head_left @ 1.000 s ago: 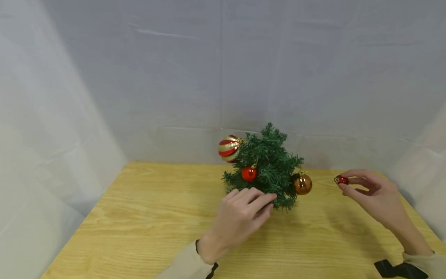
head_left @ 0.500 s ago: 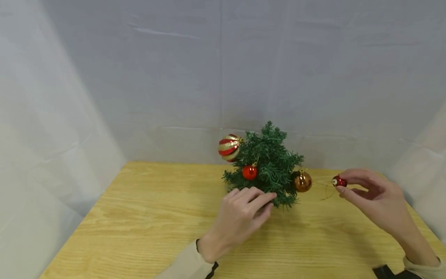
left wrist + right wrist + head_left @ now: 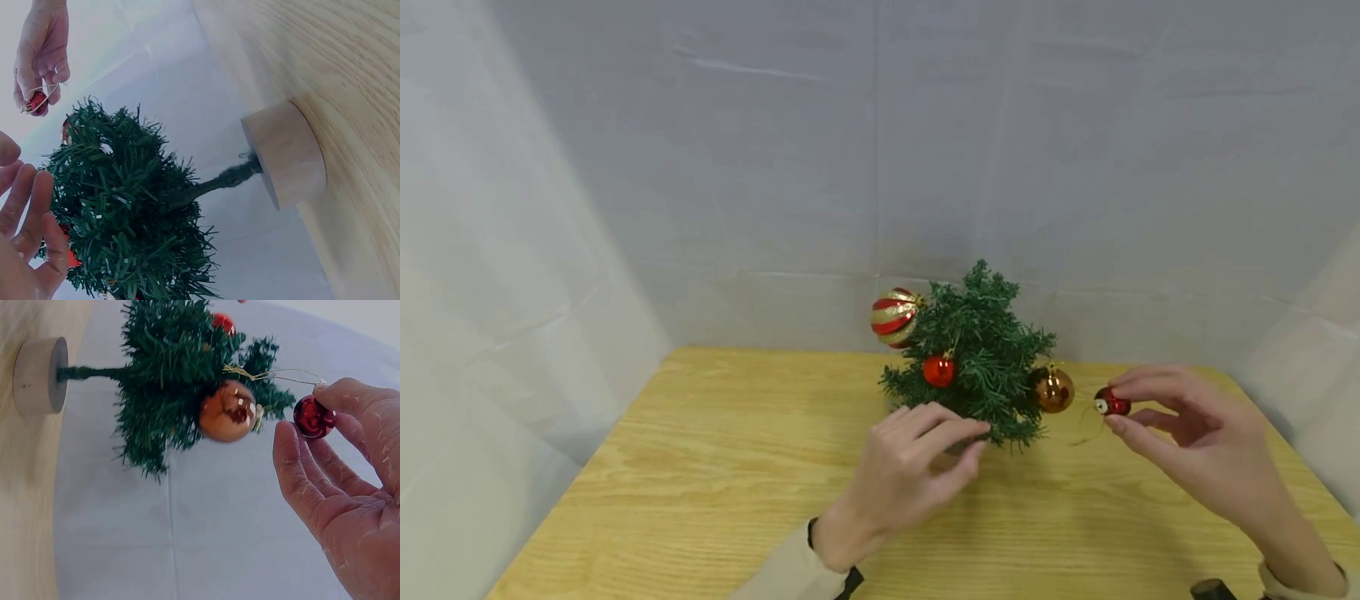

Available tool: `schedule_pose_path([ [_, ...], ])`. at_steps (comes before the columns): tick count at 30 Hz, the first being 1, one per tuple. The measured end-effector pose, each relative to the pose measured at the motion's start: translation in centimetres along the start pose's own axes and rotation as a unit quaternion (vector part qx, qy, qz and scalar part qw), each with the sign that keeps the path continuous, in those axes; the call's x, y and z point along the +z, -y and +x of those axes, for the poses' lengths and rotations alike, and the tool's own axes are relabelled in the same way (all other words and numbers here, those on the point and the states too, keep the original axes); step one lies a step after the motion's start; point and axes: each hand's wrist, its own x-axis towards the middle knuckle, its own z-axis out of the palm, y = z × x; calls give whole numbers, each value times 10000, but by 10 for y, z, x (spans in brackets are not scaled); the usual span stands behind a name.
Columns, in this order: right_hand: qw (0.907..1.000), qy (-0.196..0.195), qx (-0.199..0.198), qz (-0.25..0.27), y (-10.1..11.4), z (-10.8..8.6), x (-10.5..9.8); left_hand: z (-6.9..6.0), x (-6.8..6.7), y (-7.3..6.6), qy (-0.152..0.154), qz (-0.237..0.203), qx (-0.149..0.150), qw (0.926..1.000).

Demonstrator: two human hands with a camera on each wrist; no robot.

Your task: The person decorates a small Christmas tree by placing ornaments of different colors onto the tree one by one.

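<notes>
A small green artificial Christmas tree [image 3: 981,350] stands on a round wooden base [image 3: 284,156]. My right hand [image 3: 1206,442] pinches a small dark red bauble [image 3: 1114,402] between thumb and fingers, to the right of the tree. A thin gold loop [image 3: 287,374] trails from this bauble in the right wrist view. My left hand [image 3: 906,479] is at the tree's lower front with fingers loosely bent, and no object shows in it. Whether its fingertips touch the branches I cannot tell. On the tree hang a copper bauble [image 3: 1053,389], a bright red bauble [image 3: 938,370] and a red-and-gold striped bauble [image 3: 895,317].
The tree stands on a light wooden table [image 3: 715,467]. Behind it hangs a pale cloth backdrop [image 3: 775,183], which also covers both sides. A black object [image 3: 1212,590] shows by the right wrist at the lower edge.
My right hand has moved left toward the tree with the dark red bauble, which has turned in the fingers. The left hand has drawn back slightly, its thumb and index finger shifting left.
</notes>
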Motion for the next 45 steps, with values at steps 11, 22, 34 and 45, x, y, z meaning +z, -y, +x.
schedule_pose_path([
  [11,9948,424,-906,193,6,8,27,2,-3,-9,309,-1551,-768,9844],
  [22,9846,558,-1541,-601,17,17,53,3,-8,-15,899,-2520,-1473,9522],
  [34,9674,351,-1692,-1854,17,15,66,4,-9,-16,1459,-3213,-1868,9168],
  [45,9704,641,-1328,-1914,16,10,63,3,-12,-13,1068,-3325,-2143,9122],
])
